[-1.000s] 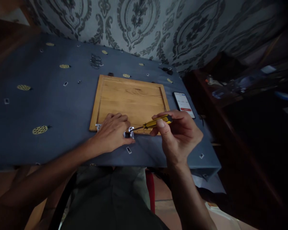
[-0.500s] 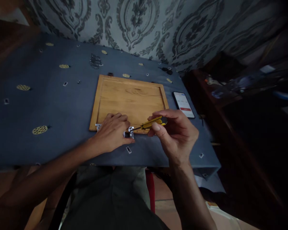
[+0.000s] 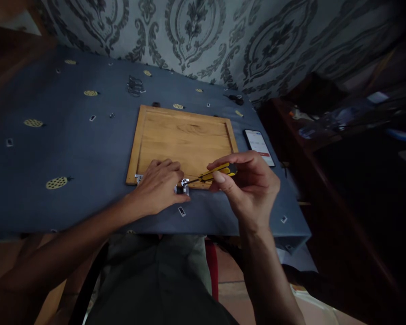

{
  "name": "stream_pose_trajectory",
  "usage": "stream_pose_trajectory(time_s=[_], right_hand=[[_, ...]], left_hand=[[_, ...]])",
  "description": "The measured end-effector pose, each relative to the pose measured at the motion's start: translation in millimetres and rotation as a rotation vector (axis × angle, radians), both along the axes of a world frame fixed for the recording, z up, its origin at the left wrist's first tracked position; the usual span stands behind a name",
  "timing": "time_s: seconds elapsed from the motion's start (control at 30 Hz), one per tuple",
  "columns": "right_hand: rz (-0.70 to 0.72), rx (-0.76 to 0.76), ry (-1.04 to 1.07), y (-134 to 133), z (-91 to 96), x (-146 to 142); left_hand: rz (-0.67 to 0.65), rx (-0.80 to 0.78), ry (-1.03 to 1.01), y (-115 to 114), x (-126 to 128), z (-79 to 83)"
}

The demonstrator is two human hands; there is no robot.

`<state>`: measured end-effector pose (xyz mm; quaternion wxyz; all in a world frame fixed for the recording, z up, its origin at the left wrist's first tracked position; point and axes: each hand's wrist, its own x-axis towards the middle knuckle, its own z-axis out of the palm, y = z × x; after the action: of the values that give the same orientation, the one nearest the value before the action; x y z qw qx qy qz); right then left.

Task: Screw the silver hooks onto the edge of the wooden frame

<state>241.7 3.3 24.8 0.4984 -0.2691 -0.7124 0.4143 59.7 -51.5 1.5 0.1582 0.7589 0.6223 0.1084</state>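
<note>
A framed wooden panel (image 3: 189,135), like a small cabinet door, lies flat on the cloth. My left hand (image 3: 160,187) is closed on a shiny metal hinge (image 3: 186,189) at the panel's near edge, thumb in front and fingers resting on the wood. Part of the hinge is hidden under the hand. My right hand (image 3: 250,189) grips a yellow and black screwdriver (image 3: 219,172) between thumb and fingers. Its shaft slants down to the left, and the tip meets the hinge. Another metal piece (image 3: 138,178) shows at the panel's near left corner, partly behind my left hand.
A blue tablecloth (image 3: 88,149) with pineapple prints covers the table. Right of the panel lies a phone (image 3: 260,146). Farther back are a dark coiled item (image 3: 134,85), a black-handled tool (image 3: 236,99) and small metal bits (image 3: 112,115). A patterned curtain (image 3: 196,36) hangs behind.
The screwdriver handle has turned slightly in my right hand, and those fingers have shifted a little. My left hand and the panel hold still.
</note>
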Motion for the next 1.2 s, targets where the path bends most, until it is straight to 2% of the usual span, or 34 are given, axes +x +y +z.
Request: stream_pose_trajectory(time_s=[0.1,0.2,0.47,0.83,1.03,1.2], right_hand=[[0.083,0.004,-0.065,2.5,2.4,6.1],[0.101,0.031,-0.081,4.2,2.0,8.9],[-0.029,0.087,-0.058,1.4,-1.4,-0.4],[-0.019,0.110,-0.029,0.8,-2.6,-3.3],[-0.198,0.218,0.109,-5.3,2.0,-3.9],[-0.172,0.172,0.039,-2.1,-1.8,-3.0]], left_hand=[[-0.005,-0.011,-0.001,-0.3,0.1,1.2],[-0.003,-0.011,-0.009,-0.7,0.1,0.9],[0.006,0.024,-0.011,-0.6,0.2,-2.4],[0.005,0.030,-0.002,-0.8,0.3,-2.4],[0.002,0.031,-0.025,-1.0,-0.4,-4.5],[0.004,0.033,-0.026,-1.0,-0.9,-4.9]])
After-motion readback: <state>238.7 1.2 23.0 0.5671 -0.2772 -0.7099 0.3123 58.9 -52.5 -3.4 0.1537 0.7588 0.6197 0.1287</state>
